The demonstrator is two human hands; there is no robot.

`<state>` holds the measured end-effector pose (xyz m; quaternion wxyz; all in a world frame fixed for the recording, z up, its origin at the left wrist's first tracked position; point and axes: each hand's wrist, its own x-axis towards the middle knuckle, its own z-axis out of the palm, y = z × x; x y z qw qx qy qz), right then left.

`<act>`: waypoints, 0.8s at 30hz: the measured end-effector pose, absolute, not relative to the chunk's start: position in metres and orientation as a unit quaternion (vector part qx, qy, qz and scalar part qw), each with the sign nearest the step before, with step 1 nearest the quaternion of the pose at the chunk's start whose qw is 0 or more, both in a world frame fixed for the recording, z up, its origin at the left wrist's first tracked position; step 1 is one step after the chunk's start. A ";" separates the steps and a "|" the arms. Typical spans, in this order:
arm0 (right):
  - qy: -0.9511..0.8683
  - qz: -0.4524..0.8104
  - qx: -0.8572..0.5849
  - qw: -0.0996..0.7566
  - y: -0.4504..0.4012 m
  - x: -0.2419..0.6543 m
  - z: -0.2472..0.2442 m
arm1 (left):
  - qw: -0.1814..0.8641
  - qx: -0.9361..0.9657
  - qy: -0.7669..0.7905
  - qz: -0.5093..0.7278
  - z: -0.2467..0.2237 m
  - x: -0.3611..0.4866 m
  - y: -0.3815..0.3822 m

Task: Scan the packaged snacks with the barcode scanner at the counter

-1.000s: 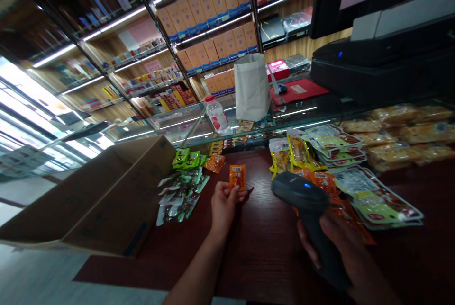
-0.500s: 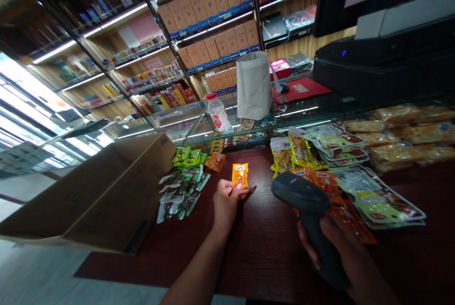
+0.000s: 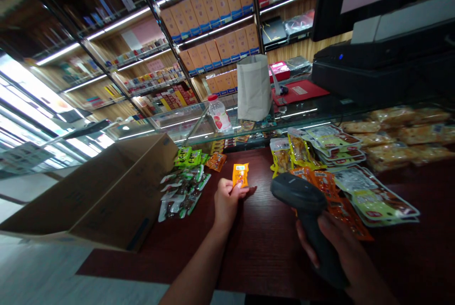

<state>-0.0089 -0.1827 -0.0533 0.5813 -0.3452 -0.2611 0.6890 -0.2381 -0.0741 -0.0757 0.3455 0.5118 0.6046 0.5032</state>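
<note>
Between the thumb and fingers of my left hand (image 3: 227, 198) is a small orange snack packet (image 3: 241, 174), its pale label facing up. My right hand (image 3: 336, 243) grips the handle of a black barcode scanner (image 3: 302, 196), whose head points toward that packet. Beyond the scanner lie more orange packets (image 3: 346, 212), partly hidden by it. Left of my left hand are dark snack packets with clear wrapping (image 3: 183, 196), green packets (image 3: 190, 156) and another orange packet (image 3: 215, 162).
A large open cardboard box (image 3: 106, 191) stands at the left. Yellow pouches (image 3: 280, 153), flat green-and-clear packs (image 3: 377, 196) and bagged goods (image 3: 408, 139) lie at the right. Behind the brown counter (image 3: 263, 253) are a bottle (image 3: 219, 114), a paper bag (image 3: 253, 88) and a monitor (image 3: 327, 6).
The view has shifted very slightly. Both hands keep their holds on the packet and the scanner, and a lighter, greenish glow now shows on the packet's label.
</note>
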 end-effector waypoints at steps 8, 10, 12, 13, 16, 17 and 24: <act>-0.278 0.680 -0.348 0.582 -0.186 -0.008 -0.053 | 0.345 0.508 0.605 0.508 -0.067 -0.234 -0.077; -0.284 0.680 -0.350 0.579 -0.187 -0.008 -0.053 | 0.349 0.500 0.603 0.514 -0.066 -0.233 -0.078; -0.288 0.679 -0.352 0.576 -0.188 -0.008 -0.052 | 0.352 0.496 0.603 0.517 -0.066 -0.233 -0.078; -0.289 0.680 -0.352 0.574 -0.189 -0.008 -0.052 | 0.352 0.497 0.601 0.517 -0.067 -0.233 -0.078; -0.281 0.683 -0.357 0.573 -0.190 -0.008 -0.051 | 0.354 0.504 0.590 0.522 -0.070 -0.234 -0.077; -0.279 0.681 -0.355 0.576 -0.190 -0.008 -0.051 | 0.352 0.507 0.589 0.521 -0.070 -0.235 -0.077; -0.314 0.677 -0.337 0.574 -0.191 -0.004 -0.055 | 0.340 0.520 0.597 0.507 -0.071 -0.235 -0.077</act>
